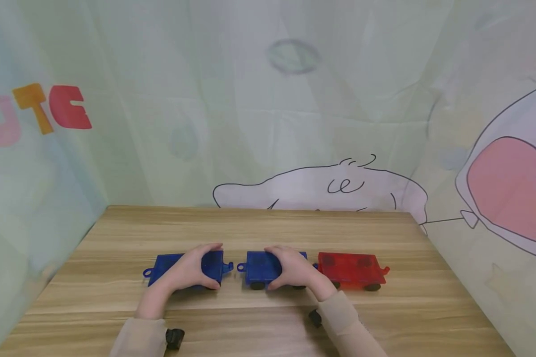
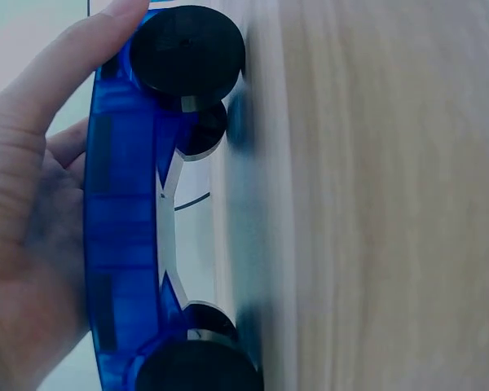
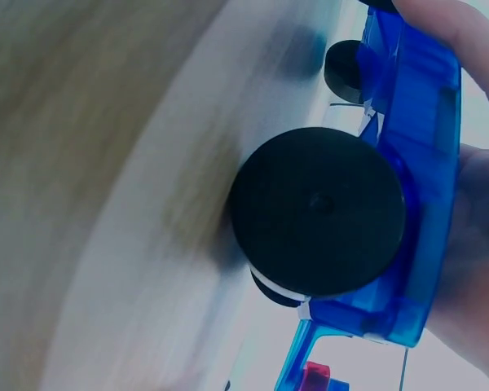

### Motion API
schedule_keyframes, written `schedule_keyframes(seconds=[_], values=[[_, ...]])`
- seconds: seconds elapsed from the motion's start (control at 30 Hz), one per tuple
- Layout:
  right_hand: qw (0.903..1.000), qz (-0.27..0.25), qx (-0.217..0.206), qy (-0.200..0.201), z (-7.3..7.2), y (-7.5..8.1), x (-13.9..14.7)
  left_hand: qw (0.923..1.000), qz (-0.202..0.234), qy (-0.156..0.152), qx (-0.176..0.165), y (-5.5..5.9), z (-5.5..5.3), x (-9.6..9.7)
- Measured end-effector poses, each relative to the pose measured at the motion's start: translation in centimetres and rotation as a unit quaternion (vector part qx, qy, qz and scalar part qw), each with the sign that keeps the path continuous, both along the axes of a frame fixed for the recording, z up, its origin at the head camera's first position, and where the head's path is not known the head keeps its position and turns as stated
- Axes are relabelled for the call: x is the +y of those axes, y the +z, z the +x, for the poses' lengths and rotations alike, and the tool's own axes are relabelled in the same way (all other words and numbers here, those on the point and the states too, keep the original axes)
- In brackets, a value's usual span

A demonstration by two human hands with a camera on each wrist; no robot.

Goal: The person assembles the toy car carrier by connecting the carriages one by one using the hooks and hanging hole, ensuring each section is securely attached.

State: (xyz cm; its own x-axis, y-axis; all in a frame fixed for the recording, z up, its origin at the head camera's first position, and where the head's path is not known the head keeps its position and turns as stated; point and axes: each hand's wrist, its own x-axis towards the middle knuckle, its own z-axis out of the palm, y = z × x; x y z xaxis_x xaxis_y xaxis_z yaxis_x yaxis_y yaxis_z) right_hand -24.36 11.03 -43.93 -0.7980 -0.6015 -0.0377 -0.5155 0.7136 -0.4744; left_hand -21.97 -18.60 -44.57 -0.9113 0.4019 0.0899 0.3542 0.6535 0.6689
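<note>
A translucent blue toy train car (image 1: pixel 164 264) is at the left, held across its width by my left hand (image 1: pixel 188 270), thumb at its near side. To its right is a second blue toy train car (image 1: pixel 258 263), gripped the same way by my right hand (image 1: pixel 292 267). The hook (image 1: pixel 228 267) of the left car faces the ring (image 1: pixel 241 267) of the second car across a small gap. Behind the second car is a red toy train car (image 1: pixel 350 267), its front end right at that car's hook. Black wheels (image 2: pixel 187 57) (image 3: pixel 318 212) show close over the tabletop in both wrist views.
The cars are in a row on a wood-grain table (image 1: pixel 268 322). A printed cloth (image 1: pixel 205 124) with a cartoon figure and a balloon (image 1: pixel 509 178) hangs behind and beside the table. Dark wrist devices (image 1: pixel 174 338) sit at both sleeves.
</note>
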Motion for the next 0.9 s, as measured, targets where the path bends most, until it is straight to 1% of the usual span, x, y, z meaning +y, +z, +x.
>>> schedule_keyframes(seconds=[0.2, 0.4, 0.67, 0.9], values=[[1.0000, -0.007, -0.006, -0.002, 0.0, 0.1, 0.1, 1.0000, -0.001, -0.001, -0.001, 0.1, 0.1, 0.2], [0.9994, -0.029, -0.021, -0.003, 0.0, 0.3, 0.2, 1.0000, 0.002, -0.004, -0.004, 0.1, 0.0, 0.5], [0.9992, -0.037, -0.018, 0.001, 0.0, 0.2, 0.4, 0.9999, 0.002, -0.004, -0.015, 0.1, 0.0, 1.1], [0.9992, -0.036, -0.017, 0.005, 0.0, 0.3, 0.5, 0.9999, 0.002, -0.006, -0.012, 0.0, 0.0, 1.5]])
